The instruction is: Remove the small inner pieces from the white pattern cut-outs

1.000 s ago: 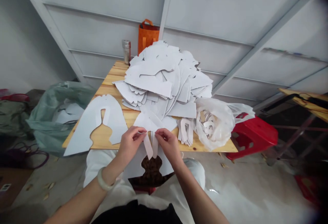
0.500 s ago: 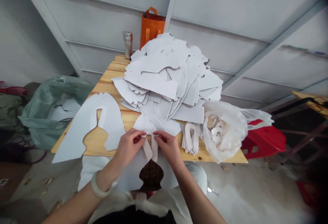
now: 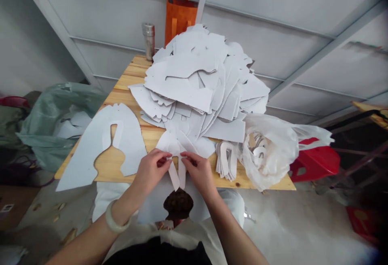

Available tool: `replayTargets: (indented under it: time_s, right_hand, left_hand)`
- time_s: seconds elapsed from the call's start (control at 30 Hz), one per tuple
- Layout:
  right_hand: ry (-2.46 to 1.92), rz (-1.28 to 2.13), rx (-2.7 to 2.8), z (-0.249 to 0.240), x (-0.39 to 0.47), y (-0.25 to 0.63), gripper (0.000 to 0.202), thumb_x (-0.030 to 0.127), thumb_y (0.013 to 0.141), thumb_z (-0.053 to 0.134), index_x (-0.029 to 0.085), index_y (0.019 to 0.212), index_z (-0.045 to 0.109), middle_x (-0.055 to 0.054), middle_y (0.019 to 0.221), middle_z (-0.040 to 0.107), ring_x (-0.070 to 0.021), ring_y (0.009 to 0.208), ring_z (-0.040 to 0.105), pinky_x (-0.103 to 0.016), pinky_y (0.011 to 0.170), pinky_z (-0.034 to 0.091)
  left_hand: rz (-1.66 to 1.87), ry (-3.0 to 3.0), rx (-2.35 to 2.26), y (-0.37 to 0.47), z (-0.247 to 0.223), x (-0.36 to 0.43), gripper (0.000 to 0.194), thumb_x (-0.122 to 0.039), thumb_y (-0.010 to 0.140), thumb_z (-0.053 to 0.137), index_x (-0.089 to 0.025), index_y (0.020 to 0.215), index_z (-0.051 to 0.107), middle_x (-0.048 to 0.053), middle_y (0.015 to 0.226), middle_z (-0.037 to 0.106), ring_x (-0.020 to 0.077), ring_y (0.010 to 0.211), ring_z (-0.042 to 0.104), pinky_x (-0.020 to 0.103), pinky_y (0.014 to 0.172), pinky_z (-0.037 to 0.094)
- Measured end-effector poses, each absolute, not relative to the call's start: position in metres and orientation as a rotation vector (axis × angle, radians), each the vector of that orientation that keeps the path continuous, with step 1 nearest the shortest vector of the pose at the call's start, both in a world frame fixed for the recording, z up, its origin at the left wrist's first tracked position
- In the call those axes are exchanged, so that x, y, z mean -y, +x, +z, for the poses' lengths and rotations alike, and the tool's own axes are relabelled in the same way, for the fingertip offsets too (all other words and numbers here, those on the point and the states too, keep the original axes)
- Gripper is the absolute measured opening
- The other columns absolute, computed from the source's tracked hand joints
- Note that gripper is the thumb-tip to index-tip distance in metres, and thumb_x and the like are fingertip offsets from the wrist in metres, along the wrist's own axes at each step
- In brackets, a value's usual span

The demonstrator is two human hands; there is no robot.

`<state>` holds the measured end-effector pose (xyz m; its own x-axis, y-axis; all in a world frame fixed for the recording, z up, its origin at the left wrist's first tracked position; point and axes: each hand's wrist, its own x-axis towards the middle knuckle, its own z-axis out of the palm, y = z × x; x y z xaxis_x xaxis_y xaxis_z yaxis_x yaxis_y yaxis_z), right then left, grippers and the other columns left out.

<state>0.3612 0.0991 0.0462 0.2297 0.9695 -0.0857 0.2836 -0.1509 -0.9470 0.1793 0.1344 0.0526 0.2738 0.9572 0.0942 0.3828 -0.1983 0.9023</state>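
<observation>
My left hand point(image 3: 154, 168) pinches one side of a white U-shaped strip point(image 3: 182, 172) with thumb and fingertips. On the strip's other side, the fingertips of my right hand point(image 3: 198, 171) are closed in the same way. The strip lies over the slot of a large white card cut-out point(image 3: 151, 205), which reaches from the table edge over my lap. Its two legs point towards me, above the cut-out's dark rounded opening. To the left, a similar cut-out point(image 3: 133, 135) lies flat with a U-shaped strip around its slot.
A large heap of white cut-outs point(image 3: 188, 91) covers the back of the wooden table point(image 3: 125, 82). A bundle of U-shaped strips point(image 3: 226, 160) and a clear plastic bag point(image 3: 280, 143) sit right. Behind are a metal tumbler point(image 3: 148, 41) and an orange bag point(image 3: 181, 16). Left is a green bag point(image 3: 39, 115).
The view has shifted slightly, so the heap looks a little larger and higher. Both hands stay on the U-shaped strip, with only small shifts of the fingers.
</observation>
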Motion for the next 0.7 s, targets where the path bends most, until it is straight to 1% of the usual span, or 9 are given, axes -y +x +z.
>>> replayTargets:
  time_s: [0.17, 0.33, 0.47, 0.6, 0.7]
  right_hand:
    - [-1.619, 0.953, 1.222, 0.047, -0.0988, 0.3602, 0.028, 0.031, 0.084, 0.063, 0.016, 0.099, 0.081, -0.006, 0.08, 0.077, -0.0205, 0.071, 0.067, -0.032, 0.071, 0.052]
    - [-1.617, 0.953, 1.233, 0.0465, -0.1005, 0.3607, 0.026, 0.029, 0.084, 0.064, 0.017, 0.098, 0.082, -0.007, 0.085, 0.08, -0.0219, 0.075, 0.07, -0.033, 0.075, 0.054]
    - [-1.632, 0.952, 1.254, 0.0468, -0.1026, 0.3612, 0.025, 0.027, 0.083, 0.064, 0.017, 0.097, 0.083, -0.007, 0.084, 0.08, -0.0222, 0.076, 0.071, -0.033, 0.075, 0.054]
    - [-1.665, 0.949, 1.283, 0.0496, -0.1041, 0.3609, 0.023, 0.025, 0.083, 0.065, 0.018, 0.095, 0.083, -0.005, 0.081, 0.079, -0.0212, 0.072, 0.069, -0.032, 0.072, 0.053]
    - [-1.681, 0.94, 1.292, 0.0517, -0.1044, 0.3607, 0.023, 0.024, 0.083, 0.065, 0.017, 0.095, 0.083, -0.006, 0.084, 0.08, -0.0213, 0.073, 0.069, -0.033, 0.073, 0.053]
  left_hand:
    - [0.851, 1.752, -1.259, 0.1791, 0.0545, -0.1358, 0.018, -0.028, 0.088, 0.065, -0.017, 0.096, 0.077, 0.006, 0.092, 0.072, 0.017, 0.075, 0.072, 0.029, 0.076, 0.06]
    - [0.84, 1.746, -1.273, 0.1791, 0.0544, -0.1362, 0.018, -0.028, 0.087, 0.066, -0.017, 0.096, 0.077, 0.005, 0.091, 0.072, 0.0174, 0.075, 0.072, 0.03, 0.075, 0.06]
    - [0.837, 1.738, -1.273, 0.1793, 0.0527, -0.1363, 0.018, -0.028, 0.088, 0.065, -0.017, 0.096, 0.077, 0.006, 0.093, 0.073, 0.0174, 0.076, 0.072, 0.029, 0.074, 0.06]
    - [0.82, 1.785, -1.275, 0.179, 0.0504, -0.1388, 0.017, -0.025, 0.087, 0.065, -0.016, 0.096, 0.077, 0.006, 0.092, 0.072, 0.0178, 0.076, 0.072, 0.029, 0.074, 0.06]
    - [0.81, 1.86, -1.274, 0.1787, 0.0499, -0.1411, 0.016, -0.023, 0.089, 0.064, -0.016, 0.097, 0.077, 0.007, 0.093, 0.073, 0.0192, 0.078, 0.073, 0.031, 0.075, 0.06]
